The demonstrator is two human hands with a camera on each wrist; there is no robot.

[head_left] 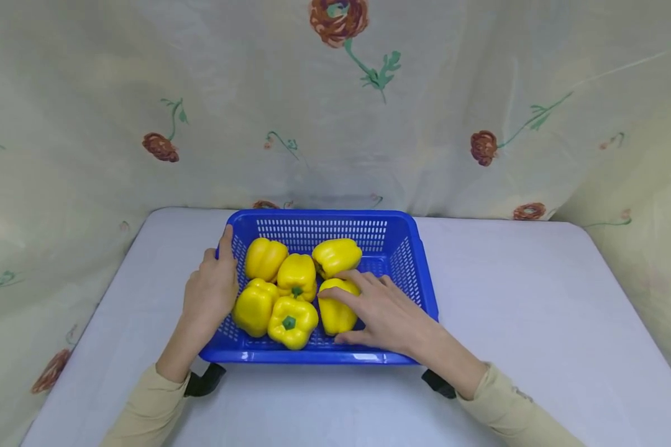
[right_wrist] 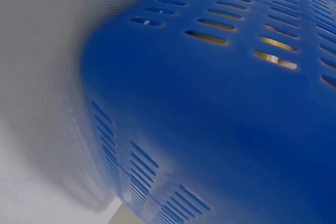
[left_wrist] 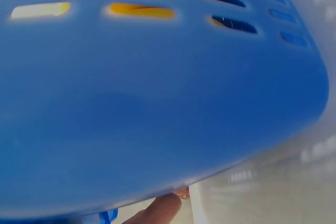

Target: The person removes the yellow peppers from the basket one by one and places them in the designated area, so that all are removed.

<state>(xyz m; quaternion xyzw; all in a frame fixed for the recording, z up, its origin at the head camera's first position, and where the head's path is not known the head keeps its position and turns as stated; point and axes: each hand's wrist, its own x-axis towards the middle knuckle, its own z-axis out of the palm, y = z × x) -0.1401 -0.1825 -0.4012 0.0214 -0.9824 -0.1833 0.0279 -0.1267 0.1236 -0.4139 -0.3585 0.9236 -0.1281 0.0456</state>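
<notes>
Several yellow bell peppers (head_left: 293, 323) lie in a blue plastic basket (head_left: 324, 357) with slotted walls. My left hand (head_left: 209, 288) holds the basket's left rim, one finger pointing along it. In the left wrist view, the basket's outer wall (left_wrist: 157, 98) fills most of the picture, and a finger (left_wrist: 160, 211) shows below its edge. Over the basket's right part, my right hand (head_left: 383, 313) has its bent fingers and thumb around the rightmost front bell pepper (head_left: 332, 320). The basket wall (right_wrist: 210, 93) hides this hand in the right wrist view.
The basket stands on a white-covered table (head_left: 509, 298), close to its back edge. Behind hangs a pale curtain (head_left: 229, 81) with printed flowers. Dark straps (head_left: 204, 380) show at both wrists.
</notes>
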